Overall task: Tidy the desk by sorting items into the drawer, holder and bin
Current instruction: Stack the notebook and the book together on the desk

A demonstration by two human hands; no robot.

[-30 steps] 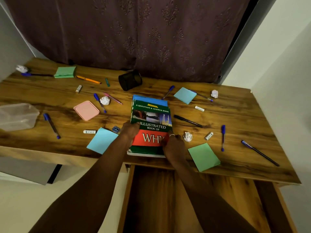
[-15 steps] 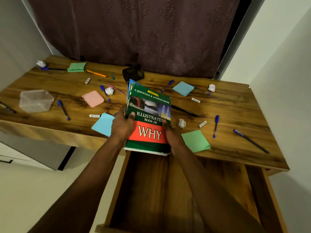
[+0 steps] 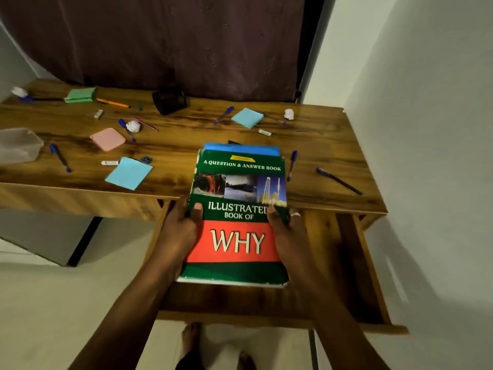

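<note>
**Books held over open drawer**

Green-and-red book, cover up and titled "WHY", sits on a blue book that peeks out at the far edge. The left hand and right hand grip the pair at the sides, thumbs on the cover. Near end is above the open wooden drawer, far end over the desk front edge.

Black mesh holder lies tipped on its side near the desk's back edge.

Loose on the desk:
- light blue sticky pad
- pink pad
- green pad
- blue pen
- crumpled paper ball

Clear plastic tub sits at the far left.

Book stack between both hands above open drawer, before desk; holder behind
</note>
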